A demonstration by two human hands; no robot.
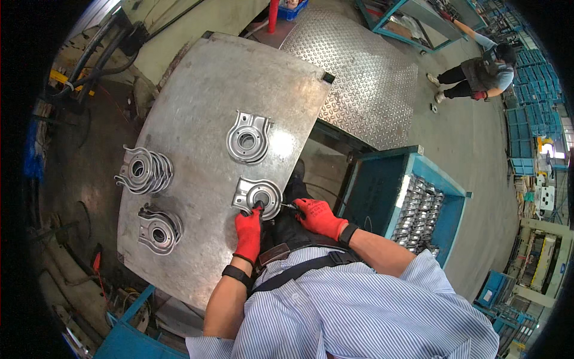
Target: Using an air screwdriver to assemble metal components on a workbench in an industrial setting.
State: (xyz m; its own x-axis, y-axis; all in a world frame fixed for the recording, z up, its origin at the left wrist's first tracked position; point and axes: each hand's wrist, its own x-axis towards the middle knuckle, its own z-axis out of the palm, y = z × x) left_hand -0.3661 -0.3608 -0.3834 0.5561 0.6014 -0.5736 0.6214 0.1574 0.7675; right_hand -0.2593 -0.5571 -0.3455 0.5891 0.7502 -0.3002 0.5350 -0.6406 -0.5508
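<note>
A stamped metal bracket (pixel 256 192) with a round raised collar lies at the near right edge of the metal table. My left hand (pixel 247 234), in a red glove with dark fingertips, is closed on its near side, fingers at the central hole. My right hand (pixel 320 218), also red-gloved, is closed round a slim pen-like tool (pixel 289 206); its tip points at the bracket's right rim. The tool's exact kind is too small to tell. Farther up lies a similar bracket group (pixel 247 137). To the left sit a stack of brackets (pixel 143 170) and a smaller stack (pixel 160 231).
The metal table (pixel 197 119) fills the middle. Right of me stands a blue bin (pixel 412 157) holding rows of metal parts (pixel 418 209). Beyond is a tread-plate platform (pixel 365 78). A person (pixel 487 75) stands by a blue rack (pixel 412 24). Cables and machinery line the left.
</note>
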